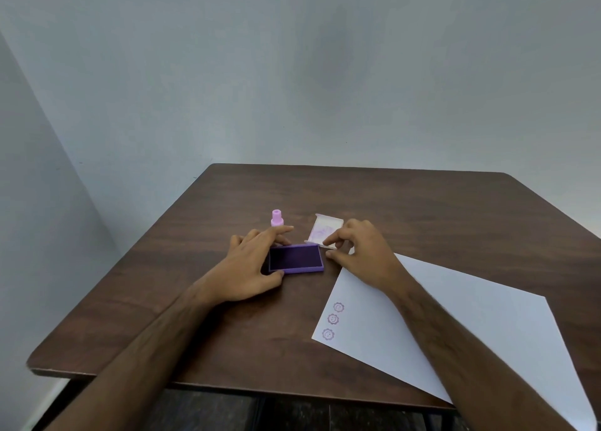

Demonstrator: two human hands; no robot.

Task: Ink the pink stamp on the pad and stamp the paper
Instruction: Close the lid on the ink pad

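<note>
Right now both hands sit at the small purple ink pad point(295, 257), which lies open in the middle of the brown wooden table point(406, 203). The left hand point(250, 268) curls around its left side, thumb at the near edge and fingers at the far edge, probably to stop it sliding. The right hand point(361, 252) is beside the pad's right end with loosely bent fingers, holding nothing. Its fingertips are near the clear plastic lid point(327, 229) lying flat behind the pad.

The little pink stamp point(277, 218) stands upright on the table just behind the left hand, and nobody is touching it. The big white sheet of paper point(455, 326) waits to the right, under the right arm. It has three purple flower prints point(333, 319) along its near left edge.
</note>
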